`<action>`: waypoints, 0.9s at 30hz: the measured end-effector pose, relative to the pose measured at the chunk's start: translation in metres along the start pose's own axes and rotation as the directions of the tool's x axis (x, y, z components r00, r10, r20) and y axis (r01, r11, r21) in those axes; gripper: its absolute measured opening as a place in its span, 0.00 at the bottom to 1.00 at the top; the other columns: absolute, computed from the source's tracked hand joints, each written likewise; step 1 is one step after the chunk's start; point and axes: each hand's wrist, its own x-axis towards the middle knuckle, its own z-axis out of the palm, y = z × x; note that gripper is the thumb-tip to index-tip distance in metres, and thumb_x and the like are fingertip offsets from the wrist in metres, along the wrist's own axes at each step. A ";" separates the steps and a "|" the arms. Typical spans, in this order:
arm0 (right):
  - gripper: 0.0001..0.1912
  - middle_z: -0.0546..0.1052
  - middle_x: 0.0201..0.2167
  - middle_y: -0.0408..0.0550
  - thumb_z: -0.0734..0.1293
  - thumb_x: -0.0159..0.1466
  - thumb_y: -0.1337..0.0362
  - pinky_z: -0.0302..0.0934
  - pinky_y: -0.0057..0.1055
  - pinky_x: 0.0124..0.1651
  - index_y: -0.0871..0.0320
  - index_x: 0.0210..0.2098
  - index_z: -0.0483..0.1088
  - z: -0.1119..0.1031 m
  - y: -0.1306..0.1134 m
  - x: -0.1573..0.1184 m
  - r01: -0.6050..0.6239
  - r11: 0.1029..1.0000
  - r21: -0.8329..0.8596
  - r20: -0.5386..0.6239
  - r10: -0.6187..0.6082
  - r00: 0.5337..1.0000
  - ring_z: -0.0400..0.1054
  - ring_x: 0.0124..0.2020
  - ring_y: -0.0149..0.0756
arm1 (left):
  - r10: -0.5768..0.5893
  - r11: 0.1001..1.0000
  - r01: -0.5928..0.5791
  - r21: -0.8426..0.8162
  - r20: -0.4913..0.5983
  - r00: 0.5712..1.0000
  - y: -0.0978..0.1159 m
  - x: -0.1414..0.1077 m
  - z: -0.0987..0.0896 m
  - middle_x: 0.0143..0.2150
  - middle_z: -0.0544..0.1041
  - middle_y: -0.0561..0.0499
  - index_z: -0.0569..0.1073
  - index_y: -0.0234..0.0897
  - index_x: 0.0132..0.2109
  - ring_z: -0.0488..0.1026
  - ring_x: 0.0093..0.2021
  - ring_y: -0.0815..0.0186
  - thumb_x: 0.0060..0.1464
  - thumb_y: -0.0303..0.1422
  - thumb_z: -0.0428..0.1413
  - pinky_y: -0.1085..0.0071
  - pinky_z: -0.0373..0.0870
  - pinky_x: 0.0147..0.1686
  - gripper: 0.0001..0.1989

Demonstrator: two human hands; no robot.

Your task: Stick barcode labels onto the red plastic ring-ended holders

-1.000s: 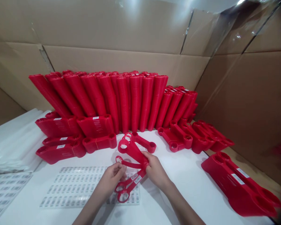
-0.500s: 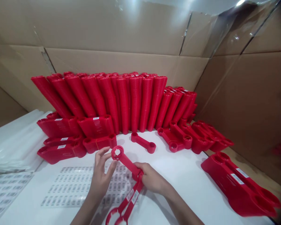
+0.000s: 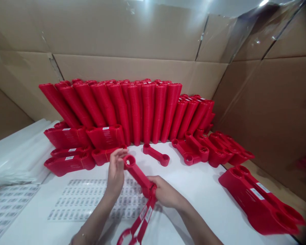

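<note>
My right hand (image 3: 165,192) is closed around red ring-ended plastic pieces (image 3: 138,174), at the point where they meet. One part points up and left, ending in a ring. Two thin pieces with white labels (image 3: 146,214) fan downward, their rings cut off by the bottom edge. My left hand (image 3: 116,173) is at the upper ring, its fingers bent loosely beside the rim and its thumb partly hidden. Under the hands lies a sheet of printed labels (image 3: 79,197). A loose red piece (image 3: 156,155) rests on the white table (image 3: 193,190) just beyond.
Tall stacks of red pieces (image 3: 135,112) line the back against a cardboard wall (image 3: 122,37). Shorter banded bundles (image 3: 68,165) stand at left, more (image 3: 191,153) at right. A labelled bundle (image 3: 260,200) lies near the right edge. Clear plastic bags (image 3: 17,153) are piled at left.
My left hand has moved up and slightly right, turning edge-on against the upper ring. The held upper part has tilted, showing more of its side. My right hand has barely moved.
</note>
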 end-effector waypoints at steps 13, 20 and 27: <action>0.14 0.71 0.26 0.43 0.52 0.49 0.76 0.51 0.22 0.26 0.59 0.29 0.64 -0.019 0.010 0.005 0.006 0.935 -0.354 -0.345 -0.137 0.929 0.63 0.26 0.29 | -0.284 0.859 -0.072 0.507 0.588 0.757 -0.026 -0.029 -0.006 0.37 0.66 0.48 0.69 0.37 0.33 0.65 0.40 0.62 0.50 0.28 0.47 0.66 0.62 0.41 0.07; 0.17 0.73 0.30 0.47 0.53 0.46 0.78 0.52 0.23 0.30 0.59 0.30 0.66 -0.014 0.010 0.007 -0.159 0.858 -0.489 -0.401 -0.060 0.914 0.65 0.30 0.32 | -0.316 0.948 0.221 0.227 0.612 0.725 -0.001 -0.019 -0.006 0.31 0.67 0.52 0.65 0.36 0.31 0.66 0.33 0.67 0.53 0.34 0.48 0.72 0.63 0.34 0.06; 0.20 0.73 0.35 0.50 0.54 0.48 0.78 0.53 0.24 0.32 0.59 0.36 0.68 -0.003 0.008 0.006 -0.184 0.812 -0.554 -0.376 -0.047 0.925 0.66 0.33 0.34 | -0.226 0.969 0.157 0.190 0.432 0.873 0.025 -0.017 0.010 0.31 0.70 0.53 0.68 0.36 0.31 0.66 0.33 0.68 0.53 0.36 0.51 0.72 0.61 0.37 0.08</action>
